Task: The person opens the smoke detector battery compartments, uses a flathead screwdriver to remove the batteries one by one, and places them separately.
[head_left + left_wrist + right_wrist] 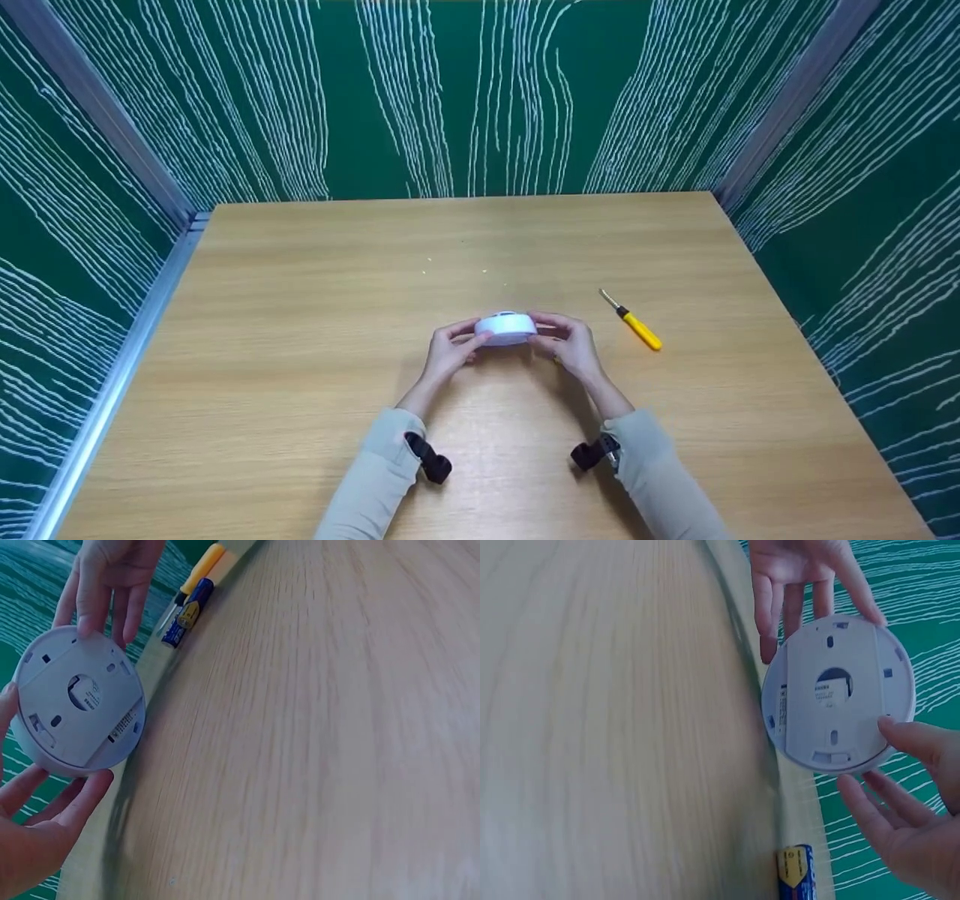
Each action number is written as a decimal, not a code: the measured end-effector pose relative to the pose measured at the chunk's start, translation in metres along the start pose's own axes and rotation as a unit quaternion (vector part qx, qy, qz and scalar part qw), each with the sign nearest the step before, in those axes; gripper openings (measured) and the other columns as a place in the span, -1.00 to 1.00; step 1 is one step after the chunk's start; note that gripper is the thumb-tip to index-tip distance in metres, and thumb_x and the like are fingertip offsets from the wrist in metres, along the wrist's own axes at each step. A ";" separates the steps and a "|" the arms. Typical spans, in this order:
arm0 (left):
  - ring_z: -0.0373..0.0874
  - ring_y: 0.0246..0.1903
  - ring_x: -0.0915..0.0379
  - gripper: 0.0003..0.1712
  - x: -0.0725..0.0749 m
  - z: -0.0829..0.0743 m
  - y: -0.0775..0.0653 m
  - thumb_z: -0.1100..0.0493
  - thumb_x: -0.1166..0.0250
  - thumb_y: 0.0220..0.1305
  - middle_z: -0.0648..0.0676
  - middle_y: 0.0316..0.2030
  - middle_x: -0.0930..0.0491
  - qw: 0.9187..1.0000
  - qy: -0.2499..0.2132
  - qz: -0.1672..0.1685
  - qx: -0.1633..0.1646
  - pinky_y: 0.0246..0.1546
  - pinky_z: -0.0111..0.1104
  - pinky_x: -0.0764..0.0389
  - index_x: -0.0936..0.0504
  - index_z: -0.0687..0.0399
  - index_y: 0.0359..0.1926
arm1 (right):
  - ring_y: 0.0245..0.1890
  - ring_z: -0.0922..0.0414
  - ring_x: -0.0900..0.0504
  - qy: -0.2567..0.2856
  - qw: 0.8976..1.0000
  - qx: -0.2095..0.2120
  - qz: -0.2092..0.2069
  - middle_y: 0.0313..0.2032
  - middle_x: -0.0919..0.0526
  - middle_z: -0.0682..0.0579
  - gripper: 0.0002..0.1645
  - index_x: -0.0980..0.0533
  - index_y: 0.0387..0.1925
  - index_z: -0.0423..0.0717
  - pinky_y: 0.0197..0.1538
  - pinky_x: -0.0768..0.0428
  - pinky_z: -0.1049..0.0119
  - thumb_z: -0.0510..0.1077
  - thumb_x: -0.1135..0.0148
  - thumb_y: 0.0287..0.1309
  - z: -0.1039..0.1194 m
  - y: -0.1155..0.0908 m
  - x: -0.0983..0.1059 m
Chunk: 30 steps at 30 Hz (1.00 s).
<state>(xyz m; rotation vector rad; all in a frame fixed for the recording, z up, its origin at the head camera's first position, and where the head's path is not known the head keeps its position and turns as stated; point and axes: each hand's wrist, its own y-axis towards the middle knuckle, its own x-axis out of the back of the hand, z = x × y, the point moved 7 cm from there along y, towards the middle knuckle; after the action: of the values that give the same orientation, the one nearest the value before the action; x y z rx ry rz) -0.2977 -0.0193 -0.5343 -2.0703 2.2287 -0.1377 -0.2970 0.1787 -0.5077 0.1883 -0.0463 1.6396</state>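
A round white smoke detector [507, 330] is held up off the table between both hands. My left hand [448, 352] grips its left edge and my right hand [571, 348] grips its right edge, thumbs on the near face. In the left wrist view the detector's flat back [56, 694] shows slots, a central round opening and a label inside it. The right wrist view shows the same back [832, 716], with the right thumb pressed near its rim. Beneath the right hand a blue and yellow battery [187, 613] lies on the table, mostly hidden in the head view.
A yellow-handled screwdriver [637, 327] lies right of the hands, its metal tip pointing away to the left. Several tiny white bits [484, 271] are scattered on the wooden table [300, 300] beyond the detector. Green walls with white lines [390, 97] border the back and sides.
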 end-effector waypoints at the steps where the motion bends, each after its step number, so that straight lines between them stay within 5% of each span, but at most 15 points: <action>1: 0.15 -0.40 -0.52 -0.46 0.000 0.000 -0.001 0.13 -0.36 -0.02 0.21 -0.18 -0.55 1.000 -0.001 -0.001 0.000 -0.46 -0.26 -0.64 -0.50 0.30 -0.01 | -0.16 -0.09 -0.55 -0.003 1.000 -0.005 -0.001 -0.11 -0.55 -0.23 -0.51 -0.50 -0.08 -0.33 -0.20 -0.62 0.30 -0.44 -0.31 -0.19 0.000 -0.001 0.000; 10: -0.08 -0.36 -0.54 -0.48 -0.002 -0.031 -0.027 0.26 -0.32 0.01 0.36 -0.20 -0.52 1.000 0.008 0.003 -0.019 -0.34 -0.12 -0.62 -0.44 0.46 -0.01 | -0.14 -0.10 -0.54 -0.018 0.999 -0.024 -0.016 -0.13 -0.54 -0.28 -0.51 -0.46 -0.06 -0.38 -0.15 -0.59 0.30 -0.36 -0.31 -0.13 0.025 -0.016 -0.004; 22: 0.21 -0.20 -0.48 -0.46 -0.003 -0.035 -0.033 0.36 -0.33 -0.04 0.42 -0.12 -0.47 0.998 0.032 0.021 -0.051 -0.21 -0.31 -0.60 -0.41 0.53 -0.01 | -0.12 -0.15 -0.51 -0.007 1.000 -0.009 -0.007 -0.15 -0.54 -0.31 -0.54 -0.46 -0.14 -0.47 -0.07 -0.55 0.33 -0.41 -0.32 -0.19 0.028 -0.021 -0.007; 30: 0.24 -0.17 -0.45 -0.40 -0.001 -0.024 -0.026 0.51 -0.35 -0.18 0.48 -0.14 -0.45 0.998 -0.005 0.019 -0.052 -0.19 -0.32 -0.59 -0.38 0.61 -0.02 | -0.10 -0.13 -0.51 0.033 0.999 0.003 -0.014 -0.16 -0.53 -0.32 -0.51 -0.46 -0.17 -0.48 0.00 -0.51 0.15 -0.49 -0.35 -0.30 -0.004 -0.012 -0.009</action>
<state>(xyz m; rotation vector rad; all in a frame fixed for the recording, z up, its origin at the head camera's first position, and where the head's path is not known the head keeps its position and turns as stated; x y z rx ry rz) -0.2754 -0.0199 -0.5074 -2.0719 2.3148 -0.0101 -0.2847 0.1711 -0.5135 0.1390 0.0120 1.6177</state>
